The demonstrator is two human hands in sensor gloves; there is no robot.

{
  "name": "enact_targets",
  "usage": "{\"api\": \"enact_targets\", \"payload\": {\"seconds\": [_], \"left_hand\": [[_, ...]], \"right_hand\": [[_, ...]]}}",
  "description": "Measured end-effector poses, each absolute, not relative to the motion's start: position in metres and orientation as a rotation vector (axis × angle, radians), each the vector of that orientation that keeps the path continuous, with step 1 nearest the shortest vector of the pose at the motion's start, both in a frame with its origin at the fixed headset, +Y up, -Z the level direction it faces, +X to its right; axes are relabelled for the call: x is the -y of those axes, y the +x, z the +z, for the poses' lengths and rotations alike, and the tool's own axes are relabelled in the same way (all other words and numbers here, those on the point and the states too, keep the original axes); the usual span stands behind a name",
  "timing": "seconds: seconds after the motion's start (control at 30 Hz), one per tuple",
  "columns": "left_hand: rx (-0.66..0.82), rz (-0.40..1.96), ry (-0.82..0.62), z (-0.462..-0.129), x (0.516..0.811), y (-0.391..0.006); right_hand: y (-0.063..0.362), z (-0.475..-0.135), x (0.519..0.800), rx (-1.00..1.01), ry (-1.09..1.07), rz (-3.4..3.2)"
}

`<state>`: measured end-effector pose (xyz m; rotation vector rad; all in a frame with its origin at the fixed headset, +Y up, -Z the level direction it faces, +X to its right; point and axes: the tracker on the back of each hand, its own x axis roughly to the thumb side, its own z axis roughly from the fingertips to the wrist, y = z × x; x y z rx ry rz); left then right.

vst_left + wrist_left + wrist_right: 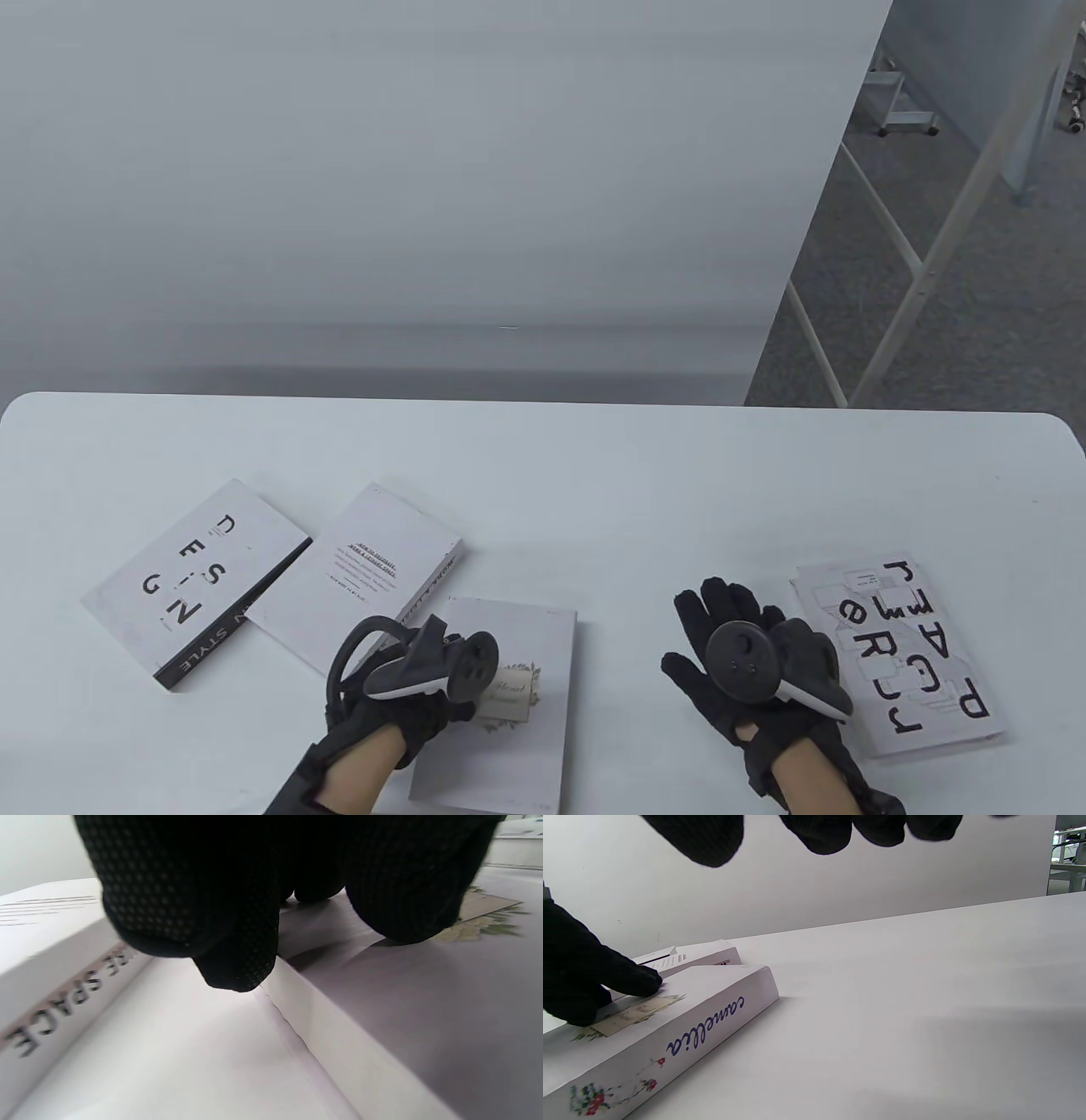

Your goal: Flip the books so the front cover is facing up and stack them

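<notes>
Under the left hand [416, 679], fingertips pressing its cover: camellia book [509, 696], long axis running away; right hand [747, 662] spread open, apart.

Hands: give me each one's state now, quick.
Left hand: fingers pressing on the floral book, not gripping it.
Right hand: open, spread above the table, holding nothing.

Both hands: black dotted-mesh gloves, left hand [399, 696], right hand [755, 671]. Dark grey/white trackers on backs w/ strap. Bare wrist skin, dark sleeves.
</notes>
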<state>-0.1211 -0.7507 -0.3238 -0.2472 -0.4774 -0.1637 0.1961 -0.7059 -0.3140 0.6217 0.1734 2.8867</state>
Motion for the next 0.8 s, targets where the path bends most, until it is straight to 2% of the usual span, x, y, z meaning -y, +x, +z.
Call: {"api": "enact_targets", "payload": {"seconds": [0.3,0.6,0.8], "left_hand": [[0.472,-0.057,-0.225,-0.317,0.753,-0.090],[0.509,0.071,-0.201,-0.308,0.759,-0.069],[0.371,0.020,-0.149,-0.304,0.757,-0.081]], "right_hand": [[0.184,-0.317,0.736,-0.323,0.672,2.859],[0.181,-0.320,0.764,-0.399,0.594,2.832],[0.187,-0.320,0.770,-0.496,0.486,2.773]]}}
